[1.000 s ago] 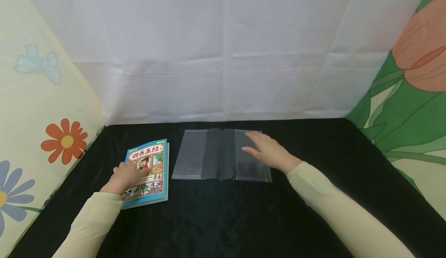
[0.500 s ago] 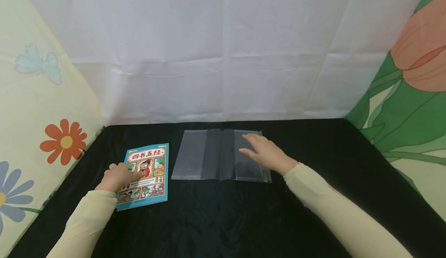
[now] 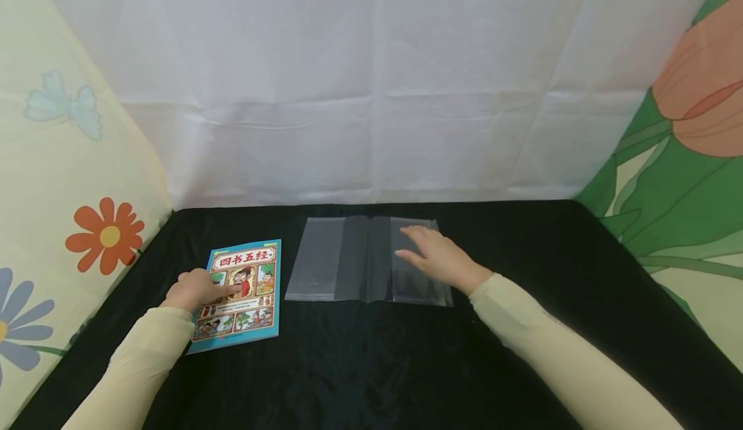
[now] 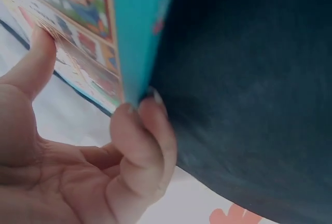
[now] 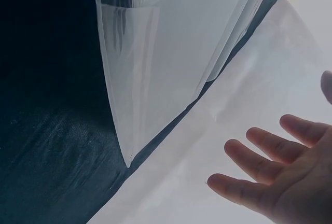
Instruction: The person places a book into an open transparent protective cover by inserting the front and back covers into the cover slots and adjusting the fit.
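A blue-bordered book (image 3: 255,317) with a picture cover lies on the left of the black cloth. My left hand (image 3: 188,291) grips its left edge, thumb across the front. In the left wrist view the fingertips of that hand (image 4: 93,162) meet the edge of the book (image 4: 136,37). To the right of the book a clear plastic cover (image 3: 319,256) lies spread out. Over its right part is my right hand (image 3: 444,259), fingers extended. The right wrist view has this hand (image 5: 285,167) apart from the plastic cover (image 5: 176,58), holding nothing.
Black cloth (image 3: 371,372) covers the table, its far edge meeting a white cloth backdrop (image 3: 371,95). A flower-printed panel (image 3: 52,172) stands at the left and another printed panel (image 3: 691,204) at the right.
My left hand has shifted slightly left and nearer, and the book's left side with it; the page edges on its right no longer show. My right hand has drifted a little left.
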`<state>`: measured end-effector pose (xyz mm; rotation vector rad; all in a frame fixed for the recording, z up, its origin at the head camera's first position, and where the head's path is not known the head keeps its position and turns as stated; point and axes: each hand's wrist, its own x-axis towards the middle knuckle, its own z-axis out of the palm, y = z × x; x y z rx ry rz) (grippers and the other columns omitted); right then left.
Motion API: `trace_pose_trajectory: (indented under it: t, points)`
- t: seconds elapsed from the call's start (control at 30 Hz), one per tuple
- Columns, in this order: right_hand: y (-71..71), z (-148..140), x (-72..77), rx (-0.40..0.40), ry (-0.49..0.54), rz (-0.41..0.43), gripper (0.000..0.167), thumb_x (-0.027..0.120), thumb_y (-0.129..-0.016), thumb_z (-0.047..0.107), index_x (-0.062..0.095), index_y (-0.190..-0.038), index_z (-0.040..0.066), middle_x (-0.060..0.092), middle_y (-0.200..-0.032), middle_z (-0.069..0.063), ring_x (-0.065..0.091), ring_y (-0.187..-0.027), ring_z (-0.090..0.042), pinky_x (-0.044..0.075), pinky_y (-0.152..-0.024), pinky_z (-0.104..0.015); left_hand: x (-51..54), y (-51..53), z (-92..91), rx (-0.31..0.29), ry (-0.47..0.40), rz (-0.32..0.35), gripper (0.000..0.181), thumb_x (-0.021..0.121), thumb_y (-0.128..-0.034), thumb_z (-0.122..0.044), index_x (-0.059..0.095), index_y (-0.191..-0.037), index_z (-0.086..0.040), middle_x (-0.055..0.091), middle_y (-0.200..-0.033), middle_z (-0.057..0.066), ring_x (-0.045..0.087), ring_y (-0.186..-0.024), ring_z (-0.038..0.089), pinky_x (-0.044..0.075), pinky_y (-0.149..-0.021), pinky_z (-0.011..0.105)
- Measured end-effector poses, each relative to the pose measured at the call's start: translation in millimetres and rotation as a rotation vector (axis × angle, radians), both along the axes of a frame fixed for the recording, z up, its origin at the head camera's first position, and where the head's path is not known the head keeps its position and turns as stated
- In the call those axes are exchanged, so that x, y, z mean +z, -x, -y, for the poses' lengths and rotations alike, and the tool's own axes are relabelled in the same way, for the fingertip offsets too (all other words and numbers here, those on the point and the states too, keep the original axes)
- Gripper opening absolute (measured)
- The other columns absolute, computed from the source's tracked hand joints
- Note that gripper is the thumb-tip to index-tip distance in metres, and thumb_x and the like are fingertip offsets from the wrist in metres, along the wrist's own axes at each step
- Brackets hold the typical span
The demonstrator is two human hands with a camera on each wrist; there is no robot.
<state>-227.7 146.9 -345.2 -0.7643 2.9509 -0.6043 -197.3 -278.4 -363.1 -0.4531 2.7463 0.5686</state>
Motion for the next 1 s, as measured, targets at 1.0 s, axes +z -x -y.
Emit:
trace_pose_trajectory:
  t: [1.0]
  points:
    - [-0.7,27,-4.1,0.020,0.161,0.134,0.059,0.051,-0.102,0.034,0.038,-0.146,-0.002,0.039,-0.148,-0.023,0.037,-0.135,-0.038,0.033,-0.106,-0.054,-8.3,14.8,32.3,0.056,-0.227,0.036,0.051,0.065,-0.0946,-0.029,0.050,-0.104,0.019,0.057,-0.087,0.022,0.056,-0.080,0.031,0.054,-0.071,0.040]
